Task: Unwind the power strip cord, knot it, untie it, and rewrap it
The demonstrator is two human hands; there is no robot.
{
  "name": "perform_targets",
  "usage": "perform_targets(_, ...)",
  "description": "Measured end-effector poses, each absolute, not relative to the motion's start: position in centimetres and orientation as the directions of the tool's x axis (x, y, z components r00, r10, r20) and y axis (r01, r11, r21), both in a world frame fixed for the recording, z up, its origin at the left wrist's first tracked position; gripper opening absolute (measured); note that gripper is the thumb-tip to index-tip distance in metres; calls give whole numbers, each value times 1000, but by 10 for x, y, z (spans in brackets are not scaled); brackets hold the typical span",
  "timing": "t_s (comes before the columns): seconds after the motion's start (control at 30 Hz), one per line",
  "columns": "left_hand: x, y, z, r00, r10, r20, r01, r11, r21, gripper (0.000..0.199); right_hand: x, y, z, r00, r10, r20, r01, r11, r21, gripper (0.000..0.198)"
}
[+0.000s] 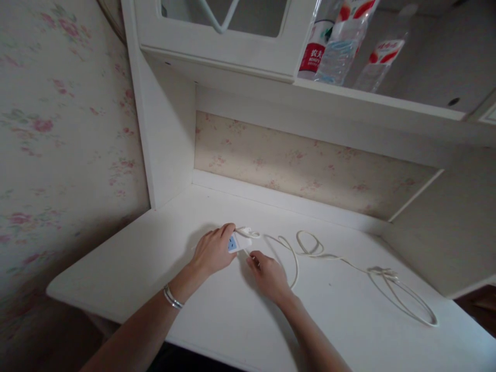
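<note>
My left hand (215, 249) is wrapped over a white power strip (242, 242) with a blue socket face, above the white desk. Part of the strip is covered by my fingers. A white cord (297, 268) bunches at the strip's far end and runs in loose loops across the desk to the right. Close to the strip's near edge, my right hand (268, 274) pinches a piece of the cord between thumb and fingers. Farther right, the cord ends in a gathered bundle (383, 274) with a long loop.
The white desk (116, 268) has a hutch panel at its back and side walls. Overhead, a cabinet door (220, 51) and an open shelf (387, 101) hang over the work area. Plastic bottles (341, 51) stand on that shelf. Floral wallpaper (70, 129) covers the left wall.
</note>
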State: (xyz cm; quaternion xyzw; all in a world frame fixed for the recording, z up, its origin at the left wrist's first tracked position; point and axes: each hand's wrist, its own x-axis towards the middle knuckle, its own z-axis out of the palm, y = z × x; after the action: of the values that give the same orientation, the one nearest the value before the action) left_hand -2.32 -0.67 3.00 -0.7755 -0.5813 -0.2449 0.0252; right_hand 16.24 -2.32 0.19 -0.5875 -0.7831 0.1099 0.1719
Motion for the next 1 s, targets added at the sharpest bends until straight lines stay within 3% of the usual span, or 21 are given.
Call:
perform_targets(0.2,-22,-5,26,237,854,463,917,-354,183,56,158,-33,11,-323,933,157,863,359,-355,32)
perform_targets(0.27,-22,-4,24,258,845,468,917,-367,156,57,156,-41,18,-350,917,190,885,390,-255,32)
perform_targets(0.4,-19,-5,23,301,837,456,908,-398,131,56,155,-55,33,-474,850,232,880,469,78,28)
perform_targets(0.5,-16,-6,21,335,832,442,898,-424,118,56,156,-60,50,-659,722,209,750,609,259,23)
perform_targets(0.6,-14,-7,19,413,814,408,863,-493,109,56,160,-58,78,-794,583,175,603,716,352,22)
perform_targets(0.67,-14,-8,18,468,797,382,830,-545,117,53,166,-49,99,-814,549,189,577,727,372,28)
perform_targets(0.8,-14,-11,19,558,746,363,762,-634,134,54,186,-16,127,-703,629,332,711,625,322,50)
perform_targets(0.9,-10,-15,20,597,707,380,713,-684,151,60,195,8,127,-621,659,425,777,589,222,56)
perform_targets(1.0,-6,-19,21,650,665,369,659,-734,163,59,191,20,117,-656,617,435,741,635,218,58)
